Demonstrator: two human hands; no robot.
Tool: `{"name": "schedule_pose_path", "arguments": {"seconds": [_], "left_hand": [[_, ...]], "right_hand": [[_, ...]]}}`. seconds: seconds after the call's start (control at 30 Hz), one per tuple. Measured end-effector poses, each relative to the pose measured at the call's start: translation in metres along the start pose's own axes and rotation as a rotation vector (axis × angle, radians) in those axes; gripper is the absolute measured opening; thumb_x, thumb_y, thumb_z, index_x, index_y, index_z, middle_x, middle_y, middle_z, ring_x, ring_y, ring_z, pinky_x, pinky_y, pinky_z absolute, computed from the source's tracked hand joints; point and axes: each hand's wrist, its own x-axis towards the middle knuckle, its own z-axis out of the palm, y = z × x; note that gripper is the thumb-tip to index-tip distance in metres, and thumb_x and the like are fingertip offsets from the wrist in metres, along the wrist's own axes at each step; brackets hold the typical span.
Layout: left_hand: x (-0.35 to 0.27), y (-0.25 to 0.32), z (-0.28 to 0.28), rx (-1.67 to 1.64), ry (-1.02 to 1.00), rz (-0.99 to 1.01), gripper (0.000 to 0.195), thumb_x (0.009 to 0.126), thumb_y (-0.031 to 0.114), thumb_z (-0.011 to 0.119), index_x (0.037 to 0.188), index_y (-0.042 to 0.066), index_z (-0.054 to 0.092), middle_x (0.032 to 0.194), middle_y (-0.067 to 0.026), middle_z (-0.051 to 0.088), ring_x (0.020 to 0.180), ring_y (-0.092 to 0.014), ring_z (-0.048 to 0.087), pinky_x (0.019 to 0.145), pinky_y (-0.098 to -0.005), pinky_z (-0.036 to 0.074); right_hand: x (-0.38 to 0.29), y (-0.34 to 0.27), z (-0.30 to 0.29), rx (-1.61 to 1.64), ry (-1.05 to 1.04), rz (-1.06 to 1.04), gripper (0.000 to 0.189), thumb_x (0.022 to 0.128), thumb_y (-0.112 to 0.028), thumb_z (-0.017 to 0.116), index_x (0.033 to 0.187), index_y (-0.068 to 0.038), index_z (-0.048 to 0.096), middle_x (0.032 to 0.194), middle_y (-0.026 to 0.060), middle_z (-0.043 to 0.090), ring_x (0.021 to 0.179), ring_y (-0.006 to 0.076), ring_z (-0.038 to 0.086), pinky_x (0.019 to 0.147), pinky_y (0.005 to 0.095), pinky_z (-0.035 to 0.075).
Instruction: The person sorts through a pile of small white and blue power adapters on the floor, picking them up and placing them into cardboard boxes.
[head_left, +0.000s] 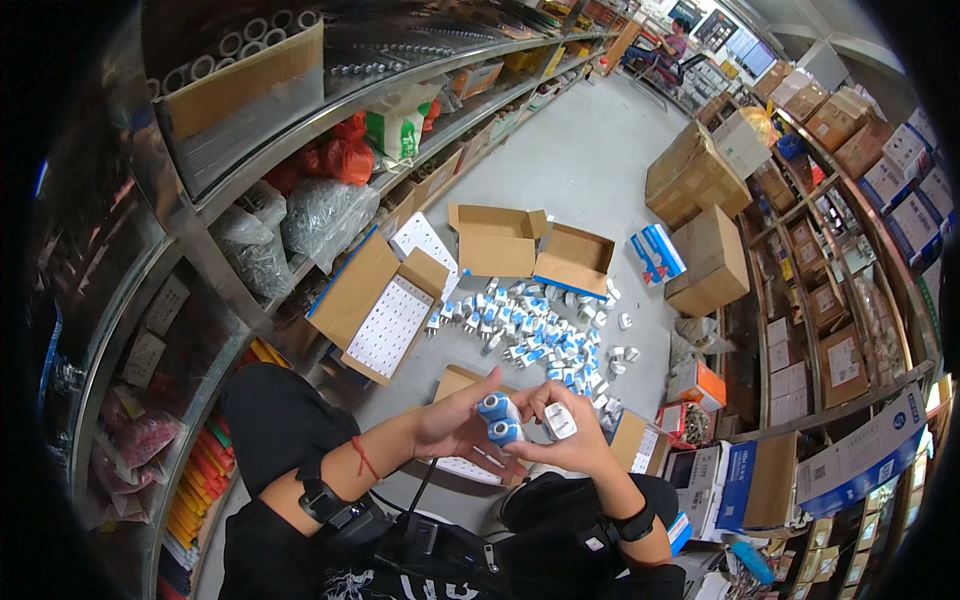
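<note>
In front of my lap, my left hand (454, 431) is held with the palm turned inward and the fingers spread. Two blue-and-white electrical plugs (498, 420) rest against it, their round cable holes facing up. My right hand (581, 442) grips another white plug (559, 421), and its fingers also touch the pair. Beyond my hands, a pile of similar plugs (525, 322) lies loose on the grey floor. Below my hands is a carton (457, 382) with a white perforated insert, partly hidden by my arms.
Left of the pile stands an open carton (358, 307) with a white slotted insert. Two open cartons (499, 251) lie behind it. Metal shelving (360, 82) runs along the left, stacked boxes (709, 255) along the right. A person (667, 49) sits far down the aisle.
</note>
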Motion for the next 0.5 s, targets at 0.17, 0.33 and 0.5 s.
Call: {"name": "schedule_pose_path", "arguments": {"seconds": [0.17,0.33,0.5], "left_hand": [[0.009,-0.010,-0.012,-0.090,0.120,0.051,0.062,0.076,0.055,0.026,0.113,0.006,0.032,0.099,-0.0169,0.047,0.089,-0.036,0.048,0.079,-0.0399,0.039],[0.017,-0.015,-0.016,-0.143,0.266,0.108,0.046,0.078,0.040,0.032,0.105,0.004,0.041,0.085,-0.0130,0.053,0.077,-0.023,0.055,0.069,-0.0345,0.045],[0.018,-0.017,-0.018,-0.201,0.338,0.146,0.044,0.077,0.041,0.034,0.091,0.002,0.048,0.074,-0.0111,0.053,0.061,-0.021,0.054,0.053,-0.0273,0.046]], "right_hand": [[0.007,0.014,-0.002,0.080,-0.020,0.061,0.037,0.053,-0.010,0.073,0.066,-0.006,0.039,0.069,0.0029,0.049,0.066,0.0094,0.046,0.062,0.0225,0.038],[0.010,0.022,-0.009,0.245,-0.022,0.220,0.035,0.057,-0.009,0.070,0.069,-0.007,0.037,0.078,0.0035,0.052,0.066,0.0068,0.049,0.058,0.0208,0.040],[0.009,0.032,-0.015,0.077,0.066,0.165,0.032,0.059,-0.010,0.068,0.068,-0.007,0.038,0.075,0.0014,0.046,0.063,0.0054,0.043,0.056,0.0180,0.036]]}}
